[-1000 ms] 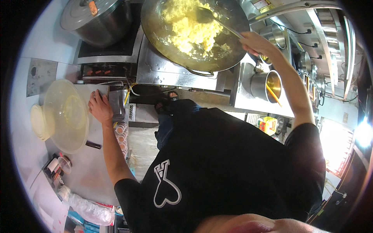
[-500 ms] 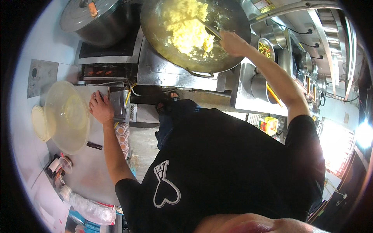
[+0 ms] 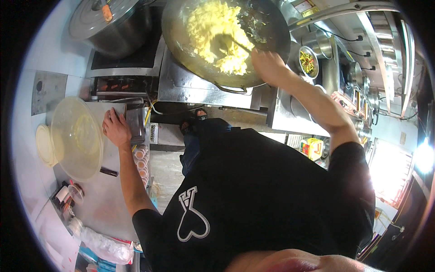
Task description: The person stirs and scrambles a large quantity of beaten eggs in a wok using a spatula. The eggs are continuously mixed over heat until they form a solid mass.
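My right hand (image 3: 268, 67) is closed round the handle of a ladle (image 3: 242, 46), above the right side of a large wok (image 3: 265, 25). The ladle's round head sits among yellow scrambled eggs (image 3: 213, 22), which are heaped left of the wok's middle. At the left, my left hand (image 3: 117, 128) rests flat on the worktop (image 3: 106, 192) near its edge, fingers spread and holding nothing. Beside it stands a big translucent plastic bowl (image 3: 77, 140) with a little yellowish residue inside. A dark handle (image 3: 108, 172) sticks out by the bowl's rim.
A lidded steel pot (image 3: 122, 36) stands at the far left. Right of the wok are a bowl of cut green and red vegetables (image 3: 306, 62) and a steel pot (image 3: 319, 44). Several small cups (image 3: 142, 158) line the worktop's edge. A clear plastic bag (image 3: 106, 245) lies at the near left.
My right hand and the ladle have moved slightly left and nearer me, and the eggs have spread toward the near side of the wok. My left hand stays on the worktop.
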`<state>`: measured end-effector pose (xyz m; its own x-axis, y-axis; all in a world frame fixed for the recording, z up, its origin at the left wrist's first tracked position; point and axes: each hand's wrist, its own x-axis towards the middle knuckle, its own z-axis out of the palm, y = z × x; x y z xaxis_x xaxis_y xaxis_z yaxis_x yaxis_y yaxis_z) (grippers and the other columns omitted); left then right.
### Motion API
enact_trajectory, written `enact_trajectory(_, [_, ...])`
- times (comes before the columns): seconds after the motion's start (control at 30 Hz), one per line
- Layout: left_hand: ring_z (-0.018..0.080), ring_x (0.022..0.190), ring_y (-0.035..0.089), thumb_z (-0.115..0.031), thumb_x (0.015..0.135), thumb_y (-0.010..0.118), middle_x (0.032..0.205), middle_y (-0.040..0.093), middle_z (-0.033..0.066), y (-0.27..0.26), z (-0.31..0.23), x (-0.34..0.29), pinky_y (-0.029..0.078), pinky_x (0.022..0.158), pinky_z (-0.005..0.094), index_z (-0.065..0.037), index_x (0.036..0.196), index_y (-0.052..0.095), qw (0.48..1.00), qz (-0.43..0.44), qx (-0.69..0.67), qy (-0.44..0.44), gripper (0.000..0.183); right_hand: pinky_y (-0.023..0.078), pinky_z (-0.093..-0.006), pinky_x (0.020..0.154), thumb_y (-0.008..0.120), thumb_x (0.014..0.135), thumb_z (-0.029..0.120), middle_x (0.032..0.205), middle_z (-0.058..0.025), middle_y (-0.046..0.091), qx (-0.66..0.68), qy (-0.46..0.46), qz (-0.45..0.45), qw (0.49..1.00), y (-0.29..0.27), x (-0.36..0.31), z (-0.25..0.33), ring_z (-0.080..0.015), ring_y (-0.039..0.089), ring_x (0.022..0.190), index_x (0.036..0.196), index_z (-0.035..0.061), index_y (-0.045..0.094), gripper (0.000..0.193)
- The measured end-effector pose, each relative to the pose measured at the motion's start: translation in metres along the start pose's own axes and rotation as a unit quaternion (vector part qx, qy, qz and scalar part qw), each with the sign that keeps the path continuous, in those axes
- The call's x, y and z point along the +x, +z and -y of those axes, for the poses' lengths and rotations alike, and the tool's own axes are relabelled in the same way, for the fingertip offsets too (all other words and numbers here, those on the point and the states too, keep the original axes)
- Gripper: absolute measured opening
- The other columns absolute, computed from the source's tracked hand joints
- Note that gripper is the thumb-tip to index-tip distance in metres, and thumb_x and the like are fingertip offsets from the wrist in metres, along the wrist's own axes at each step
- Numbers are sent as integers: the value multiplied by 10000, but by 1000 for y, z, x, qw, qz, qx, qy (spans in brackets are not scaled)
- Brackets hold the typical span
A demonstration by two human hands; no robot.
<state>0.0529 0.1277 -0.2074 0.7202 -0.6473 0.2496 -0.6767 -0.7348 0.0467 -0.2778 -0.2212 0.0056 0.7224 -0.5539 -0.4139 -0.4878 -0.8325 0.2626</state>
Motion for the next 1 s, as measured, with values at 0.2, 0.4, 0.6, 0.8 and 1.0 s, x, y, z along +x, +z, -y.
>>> enact_trajectory(0.2, [292, 1176, 444, -323, 884, 534, 1302, 466, 42, 3, 6, -3, 381, 925, 462, -168, 1270, 498, 1000, -7, 3, -6, 418, 471, -347, 467, 576, 789, 165, 550, -113, 582, 262, 59, -7, 963, 23, 53, -113, -215, 618, 538, 772, -14, 592, 180])
enact_trajectory(0.4, [287, 1171, 454, -325, 870, 545, 1291, 470, 48, -1, 3, 0, 390, 914, 465, -170, 1256, 500, 1000, 13, 1, -17, 419, 356, -264, 359, 549, 886, 209, 623, -57, 537, 522, 114, 161, 830, 20, -2, -189, -115, 493, 449, 693, 52, 566, 249])
enact_trajectory(0.6, [292, 1149, 464, -325, 855, 558, 1264, 480, 52, -2, 5, -1, 400, 899, 467, -161, 1252, 496, 1000, -18, 12, 11, 433, 348, -286, 327, 573, 857, 204, 478, -42, 461, 454, 75, 44, 887, -14, 99, -129, -130, 436, 338, 659, 36, 536, 263])
enact_trajectory(0.8, [295, 1145, 461, -307, 863, 552, 1278, 472, 46, -1, 9, -3, 393, 903, 474, -158, 1263, 490, 1000, -13, 11, 14, 431, 510, -414, 625, 533, 804, 85, 842, -177, 637, -3, -132, -45, 990, -3, 73, -53, -321, 636, 733, 1086, 34, 552, 287])
enact_trajectory(1.0, [298, 1157, 451, -313, 877, 539, 1280, 472, 46, 0, 4, -2, 390, 902, 472, -153, 1263, 490, 1000, -8, 0, 6, 421, 497, -417, 596, 554, 776, 6, 726, -115, 619, -85, -41, 30, 995, -69, -77, -38, -294, 639, 683, 1222, 81, 449, 465])
